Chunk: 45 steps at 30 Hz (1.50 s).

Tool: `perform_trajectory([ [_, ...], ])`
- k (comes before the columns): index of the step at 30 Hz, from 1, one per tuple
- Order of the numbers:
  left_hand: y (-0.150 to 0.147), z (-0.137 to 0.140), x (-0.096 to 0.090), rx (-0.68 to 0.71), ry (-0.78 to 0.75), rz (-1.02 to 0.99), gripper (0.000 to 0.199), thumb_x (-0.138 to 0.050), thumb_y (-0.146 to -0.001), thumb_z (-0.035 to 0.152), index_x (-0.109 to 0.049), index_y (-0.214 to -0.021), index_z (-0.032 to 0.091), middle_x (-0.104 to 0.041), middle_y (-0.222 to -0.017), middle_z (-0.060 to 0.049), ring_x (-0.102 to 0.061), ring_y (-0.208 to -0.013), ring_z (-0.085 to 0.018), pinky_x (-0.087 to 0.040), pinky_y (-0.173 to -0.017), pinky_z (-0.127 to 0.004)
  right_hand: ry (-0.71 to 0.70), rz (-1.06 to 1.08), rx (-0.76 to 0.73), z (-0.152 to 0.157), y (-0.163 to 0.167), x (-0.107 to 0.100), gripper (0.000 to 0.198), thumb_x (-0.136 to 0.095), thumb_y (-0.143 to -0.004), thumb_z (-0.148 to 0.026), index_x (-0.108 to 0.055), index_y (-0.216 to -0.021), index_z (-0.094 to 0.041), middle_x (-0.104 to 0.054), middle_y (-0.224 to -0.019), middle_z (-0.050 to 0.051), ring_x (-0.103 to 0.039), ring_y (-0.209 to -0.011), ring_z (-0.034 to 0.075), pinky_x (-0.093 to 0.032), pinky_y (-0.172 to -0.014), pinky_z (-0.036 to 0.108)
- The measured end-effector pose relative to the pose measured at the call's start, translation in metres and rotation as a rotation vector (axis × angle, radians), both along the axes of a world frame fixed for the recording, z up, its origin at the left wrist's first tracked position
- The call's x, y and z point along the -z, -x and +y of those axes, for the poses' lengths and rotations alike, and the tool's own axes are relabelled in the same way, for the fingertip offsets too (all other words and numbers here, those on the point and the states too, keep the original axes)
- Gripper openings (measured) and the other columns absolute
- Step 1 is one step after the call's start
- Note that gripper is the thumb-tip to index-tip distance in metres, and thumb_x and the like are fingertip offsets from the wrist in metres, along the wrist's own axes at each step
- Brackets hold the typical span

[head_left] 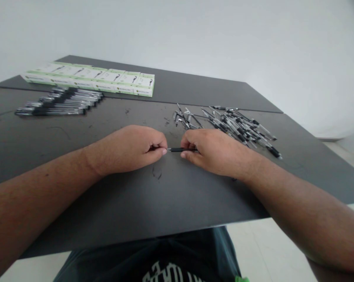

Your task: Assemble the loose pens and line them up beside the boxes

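Observation:
Between my two hands a black-gripped pen [176, 149] lies level, just above or on the grey table. My right hand [206, 149] pinches the barrel between thumb and fingers, covering its rear part. My left hand [149, 147] is closed at the pen's tip end, thumb against fingertips; whatever sits inside these fingers is mostly hidden. Just behind my right hand is a loose pile of pens and pen parts [238, 127], some clear, some with black grips. Small pen pieces [188, 117] lie at its left side.
Neat rows of pens [62, 102] lie at the left of the grey table [129, 207]. Behind them stands a row of white and green boxes [106, 80] with pen pictures. Dark scuffs mark the tabletop, and a seam crosses it toward the back wall.

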<state>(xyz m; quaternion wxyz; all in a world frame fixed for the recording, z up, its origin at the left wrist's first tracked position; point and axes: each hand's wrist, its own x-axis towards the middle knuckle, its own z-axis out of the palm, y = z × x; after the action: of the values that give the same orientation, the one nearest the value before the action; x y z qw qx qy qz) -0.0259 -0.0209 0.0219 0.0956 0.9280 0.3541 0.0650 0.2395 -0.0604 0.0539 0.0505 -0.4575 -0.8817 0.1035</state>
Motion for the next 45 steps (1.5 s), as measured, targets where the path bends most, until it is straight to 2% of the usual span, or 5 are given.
perform_trajectory([
  [5,-0.0001,-0.0011,-0.0021,0.003,0.008,0.009,0.033,-0.052,-0.105,0.042,-0.081,-0.101,0.026,-0.086,-0.097,-0.006,-0.076,-0.088,-0.026,-0.05,-0.078,-0.037,0.03,-0.088,-0.035,-0.0003,0.0018,-0.0019,0.029,-0.057,-0.118,-0.033,-0.082,-0.114,-0.019,-0.087,-0.109,0.01,-0.077,-0.1,0.026,-0.046,-0.086,0.036],
  [10,-0.0007,-0.0002,-0.0012,0.005,-0.003,0.007,0.034,-0.052,-0.106,0.042,-0.082,-0.102,0.026,-0.085,-0.096,-0.006,-0.076,-0.088,-0.025,-0.05,-0.079,-0.036,0.037,0.005,0.002,-0.0004,0.0015,-0.0008,0.018,-0.075,-0.109,-0.032,-0.08,-0.121,-0.02,-0.087,-0.113,0.008,-0.077,-0.102,0.025,-0.047,-0.085,0.034],
  [14,-0.0005,0.0006,0.0005,0.01,-0.008,0.018,0.035,-0.052,-0.106,0.043,-0.082,-0.103,0.026,-0.085,-0.095,-0.006,-0.075,-0.087,-0.025,-0.05,-0.079,-0.036,0.042,-0.075,-0.01,-0.0001,0.0028,-0.0013,0.023,-0.063,-0.115,-0.033,-0.081,-0.11,-0.02,-0.086,-0.104,0.008,-0.076,-0.096,0.025,-0.044,-0.081,0.035],
  [29,-0.0007,-0.001,-0.0009,-0.006,0.008,0.008,0.033,-0.051,-0.104,0.042,-0.08,-0.1,0.026,-0.084,-0.095,-0.005,-0.075,-0.087,-0.025,-0.046,-0.077,-0.036,0.054,0.011,-0.01,-0.0005,0.0014,0.0004,0.022,-0.071,-0.111,-0.033,-0.08,-0.125,-0.018,-0.087,-0.112,0.008,-0.076,-0.098,0.024,-0.046,-0.084,0.034],
  [45,-0.0003,-0.0006,-0.0009,0.011,0.004,0.015,0.032,-0.054,-0.105,0.04,-0.083,-0.103,0.026,-0.085,-0.095,-0.005,-0.075,-0.088,-0.025,-0.051,-0.08,-0.035,0.044,-0.085,-0.041,-0.0006,0.0024,-0.0004,0.028,-0.058,-0.118,-0.034,-0.081,-0.111,-0.019,-0.086,-0.105,0.01,-0.074,-0.096,0.025,-0.043,-0.082,0.035],
])
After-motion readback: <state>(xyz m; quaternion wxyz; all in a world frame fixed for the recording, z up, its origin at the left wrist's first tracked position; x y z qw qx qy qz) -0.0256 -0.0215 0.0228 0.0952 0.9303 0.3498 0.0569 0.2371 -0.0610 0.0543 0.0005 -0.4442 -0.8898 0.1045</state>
